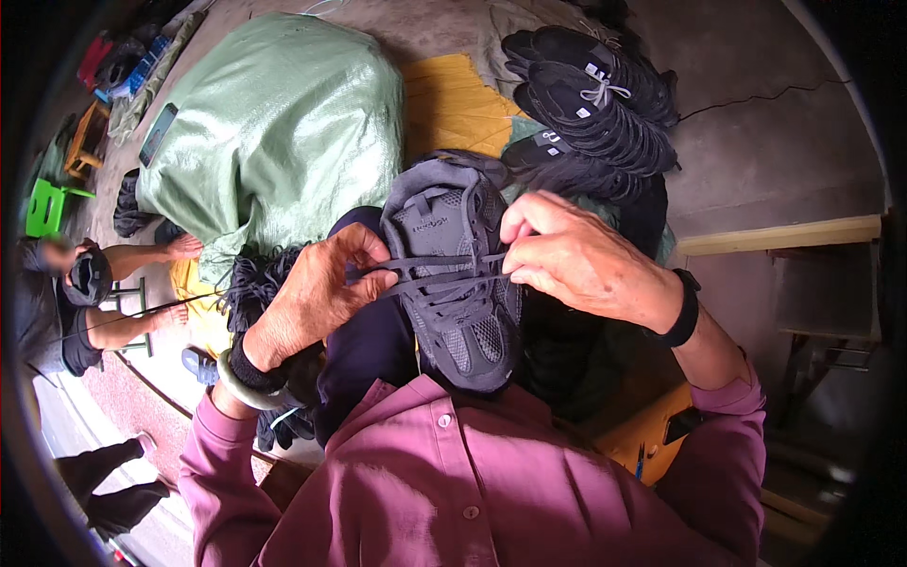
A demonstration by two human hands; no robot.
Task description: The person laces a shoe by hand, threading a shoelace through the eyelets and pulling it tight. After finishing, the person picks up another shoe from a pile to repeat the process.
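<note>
A dark grey and black sneaker upper [482,335] rests on my lap with its toe toward me and its tongue raised at the far end. Across its eyelets run black laces [453,295]. My left hand [326,283] pinches a lace at the shoe's left side, thumb against fingers. On the opposite side, my right hand [586,260] grips a lace between thumb and fingertips close to the eyelets. Both laces look stretched sideways over the tongue. A bundle of black laces [255,279] hangs beside my left wrist.
A big pale green woven sack [283,123] stands ahead on the left. Stacked black shoe uppers [605,118], tied with cord, lie ahead right near a yellow sheet [453,99]. Another person's leg [137,257] shows at far left. An orange wooden seat [633,439] is beside me.
</note>
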